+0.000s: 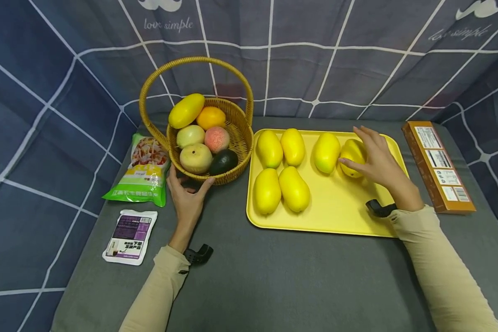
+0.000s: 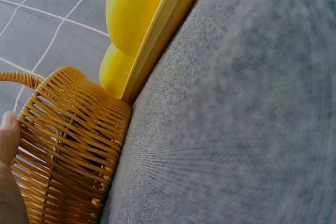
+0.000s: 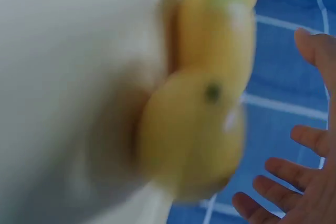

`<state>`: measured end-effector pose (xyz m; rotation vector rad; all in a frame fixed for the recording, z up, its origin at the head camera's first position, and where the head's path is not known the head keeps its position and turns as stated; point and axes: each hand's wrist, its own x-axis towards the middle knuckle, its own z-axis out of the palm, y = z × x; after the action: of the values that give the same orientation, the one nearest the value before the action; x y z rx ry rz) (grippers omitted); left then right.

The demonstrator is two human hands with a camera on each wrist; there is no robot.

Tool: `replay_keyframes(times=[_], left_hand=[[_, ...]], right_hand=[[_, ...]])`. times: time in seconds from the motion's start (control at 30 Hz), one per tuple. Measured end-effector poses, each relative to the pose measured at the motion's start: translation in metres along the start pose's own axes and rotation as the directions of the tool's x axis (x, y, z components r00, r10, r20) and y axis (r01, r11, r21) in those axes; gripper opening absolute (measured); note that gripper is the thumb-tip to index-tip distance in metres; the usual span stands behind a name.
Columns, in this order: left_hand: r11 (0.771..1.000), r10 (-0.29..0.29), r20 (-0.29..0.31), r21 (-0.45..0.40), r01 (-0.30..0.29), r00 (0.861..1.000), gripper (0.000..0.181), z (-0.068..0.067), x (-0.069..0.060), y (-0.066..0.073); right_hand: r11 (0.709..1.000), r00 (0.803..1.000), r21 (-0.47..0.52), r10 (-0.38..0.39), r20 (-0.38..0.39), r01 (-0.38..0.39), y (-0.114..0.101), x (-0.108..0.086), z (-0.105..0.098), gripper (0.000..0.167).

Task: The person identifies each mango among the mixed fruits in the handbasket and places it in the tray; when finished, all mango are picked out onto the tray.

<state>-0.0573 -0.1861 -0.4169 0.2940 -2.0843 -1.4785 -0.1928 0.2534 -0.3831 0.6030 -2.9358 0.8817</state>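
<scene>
My left hand [image 1: 186, 198] rests against the near side of a wicker basket [image 1: 242, 170], thumb and fingers spread along its outside. In the left wrist view the thumb [image 2: 8, 137] touches the weave. Inside lie a yellow mango [image 1: 186, 110], an orange [image 1: 210, 118], a peach [image 1: 216, 139], a dark green avocado [image 1: 224, 162] and two pale round fruits. On the right, my right hand [image 1: 375, 159] hovers, fingers spread, beside a yellow fruit [image 1: 350, 154] with a dark spot at its end. The right wrist view shows a gap between them. Several yellow mangoes [image 1: 267, 191] share its tray.
The fruit sits on a yellow tray [image 1: 336, 216] right of the basket. A brown box [image 1: 440, 168] stands at the far right. Left of the basket lie a green food bag [image 1: 143, 177] and a white-and-purple pouch [image 1: 130, 237]. Checked cloth [image 1: 294, 69] hangs behind.
</scene>
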Motion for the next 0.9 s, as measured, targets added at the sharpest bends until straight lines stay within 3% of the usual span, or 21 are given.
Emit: replay_keyframes(times=[0.1,0.3,0.4,0.5,0.6,0.9], left_hand=[[1.0,-0.011,-0.001,-0.002,0.011,1.0,0.098,-0.001,0.001,0.0],[1.0,-0.026,-0.002,-0.004,0.026,1.0,0.098,-0.001,0.001,-0.002],[0.999,-0.036,-0.009,0.002,0.036,0.999,0.1,0.0,0.003,-0.014],[0.999,-0.029,-0.024,0.033,0.029,0.999,0.102,0.001,0.006,-0.031],[0.998,-0.025,-0.029,0.051,0.027,0.999,0.103,0.0,0.007,-0.037],[0.997,-0.043,-0.013,0.065,0.044,0.999,0.103,0.001,0.007,-0.04]], right_hand=[[0.997,0.997,0.026,-0.072,-0.024,0.072,-0.017,0.009,0.005,0.09],[0.986,0.987,0.054,-0.158,0.013,0.157,-0.05,0.027,0.016,0.087],[0.973,0.974,0.068,-0.224,0.029,0.221,-0.071,0.037,0.023,0.084],[0.948,0.95,0.092,-0.308,0.042,0.304,-0.097,0.047,0.032,0.082],[0.923,0.925,0.112,-0.376,0.059,0.368,-0.124,0.056,0.042,0.08],[0.857,0.849,0.127,-0.514,0.126,0.5,-0.19,0.085,0.071,0.079]])
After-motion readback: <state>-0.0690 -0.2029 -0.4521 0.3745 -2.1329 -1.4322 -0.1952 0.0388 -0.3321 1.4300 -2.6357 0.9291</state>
